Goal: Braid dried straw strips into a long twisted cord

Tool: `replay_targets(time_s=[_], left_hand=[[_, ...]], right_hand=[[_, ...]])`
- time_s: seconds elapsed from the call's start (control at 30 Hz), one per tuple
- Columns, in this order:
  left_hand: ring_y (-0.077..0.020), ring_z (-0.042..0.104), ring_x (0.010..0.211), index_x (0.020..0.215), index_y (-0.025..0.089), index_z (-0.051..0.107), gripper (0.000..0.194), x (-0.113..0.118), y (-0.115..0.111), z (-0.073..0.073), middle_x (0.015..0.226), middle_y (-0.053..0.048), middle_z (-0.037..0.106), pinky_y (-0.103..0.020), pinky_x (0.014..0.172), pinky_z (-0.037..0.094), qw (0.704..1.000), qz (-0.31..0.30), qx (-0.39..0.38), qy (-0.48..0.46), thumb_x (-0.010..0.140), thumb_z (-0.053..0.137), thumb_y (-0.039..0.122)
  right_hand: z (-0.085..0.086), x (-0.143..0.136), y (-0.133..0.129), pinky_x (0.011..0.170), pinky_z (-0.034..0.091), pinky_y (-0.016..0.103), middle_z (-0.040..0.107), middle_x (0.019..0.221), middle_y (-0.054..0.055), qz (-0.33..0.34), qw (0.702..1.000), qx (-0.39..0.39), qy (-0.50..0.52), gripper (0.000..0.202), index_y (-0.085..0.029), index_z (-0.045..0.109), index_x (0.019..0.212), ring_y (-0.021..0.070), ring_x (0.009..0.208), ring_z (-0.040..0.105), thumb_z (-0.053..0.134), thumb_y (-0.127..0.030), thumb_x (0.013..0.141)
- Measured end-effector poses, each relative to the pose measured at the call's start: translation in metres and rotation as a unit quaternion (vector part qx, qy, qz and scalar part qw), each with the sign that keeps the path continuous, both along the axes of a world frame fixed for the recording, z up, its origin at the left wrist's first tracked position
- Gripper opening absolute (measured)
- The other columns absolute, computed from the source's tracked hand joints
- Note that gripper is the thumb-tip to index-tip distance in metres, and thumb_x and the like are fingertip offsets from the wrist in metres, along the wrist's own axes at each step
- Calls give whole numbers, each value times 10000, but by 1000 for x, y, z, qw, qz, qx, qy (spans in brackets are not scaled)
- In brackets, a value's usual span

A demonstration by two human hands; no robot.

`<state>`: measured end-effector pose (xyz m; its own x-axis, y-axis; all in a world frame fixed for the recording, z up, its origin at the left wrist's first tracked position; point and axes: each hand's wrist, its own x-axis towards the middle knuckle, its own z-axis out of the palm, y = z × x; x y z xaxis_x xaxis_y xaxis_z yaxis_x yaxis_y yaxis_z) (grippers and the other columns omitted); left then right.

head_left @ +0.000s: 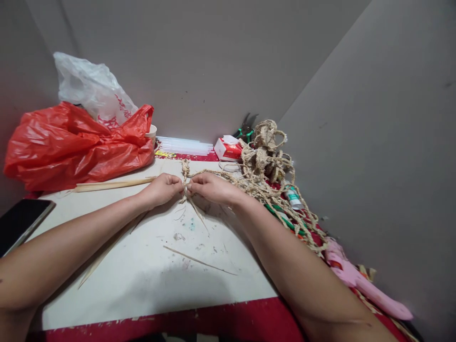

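1. Left hand [162, 189] lies low on the counter [149, 266], fingers curled shut and pinching a small bundle of straw cord [185, 183] from its left side.
2. Far left on the counter, a dark phone [19, 221] lies flat, partly cut off by the picture's edge.
3. Behind it, a red plastic bag [74, 147] sits crumpled against the wall, with a white plastic bag [90, 88] resting on top of it and a pale cup [152, 133] just beside its right end.
4. Long thin wooden sticks [114, 184] lie between the red bag and the left hand; another stick [107, 249] runs under the left forearm.
5. Straw cord is in the middle of the counter, standing up a little between both hands, with loose ends trailing toward the person.
6. A single thin splinter [199, 260] lies on bare counter nearer the person, well apart from the hands.
7. Right hand [210, 186] is also closed, its fingertips meeting the left hand's at the cord and gripping it from the right.
8. Clear plastic rods [185, 145] lie at the back wall, with a small red and white box [228, 149] just beside them.
9. Pliers with green handles [245, 129] stand behind the box.
10. A tangled heap of rope [265, 156] fills the right rear corner and trails forward along the wall.
11. A small bottle [292, 197] lies in that rope, near green cord [285, 219].
12. A pink glue gun [359, 280] lies at the far right, beside the right forearm.
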<state>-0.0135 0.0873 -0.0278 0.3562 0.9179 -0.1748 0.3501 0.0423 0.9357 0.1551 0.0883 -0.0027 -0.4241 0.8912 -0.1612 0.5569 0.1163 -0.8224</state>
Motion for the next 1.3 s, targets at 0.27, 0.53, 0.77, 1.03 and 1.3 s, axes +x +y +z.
replay_targets(time_s=[0.27,0.53,0.77,1.03,1.3], left_hand=[[-46,190,312,577,188,423,201,-2,-1,2,381,83,270,-211,338,101,982,3,-125,-139,758,510,197],[-38,178,319,607,165,492,190,-1,-4,7,370,84,263,-200,341,99,976,-9,-146,-160,778,546,229],[-27,133,347,696,150,549,125,-10,2,10,427,105,211,-183,347,89,970,-25,-143,-195,753,609,244],[-28,129,358,645,161,486,202,-8,2,4,446,100,232,-190,348,76,965,-62,-149,-205,769,596,276],[-45,174,363,719,134,588,195,-9,4,0,427,89,299,-206,371,113,986,-93,-70,-116,764,560,322]], right_hand=[[-9,-24,-22,527,314,243,554,592,51,-14,988,121,-96,210,-150,525,641,127,543,477,428,-171,827],[4,-32,-49,564,311,284,605,673,101,71,955,175,-229,236,-147,573,659,160,576,489,462,-240,845],[17,-6,-20,500,308,213,531,570,12,-93,982,155,54,324,-156,532,668,98,531,433,494,-408,868],[-17,-14,0,323,171,193,415,446,-58,-43,976,-145,158,367,-168,497,653,41,324,235,493,-471,860],[-16,-6,8,299,86,174,252,387,-101,2,959,-236,159,374,-169,456,596,28,322,144,587,-456,795]])
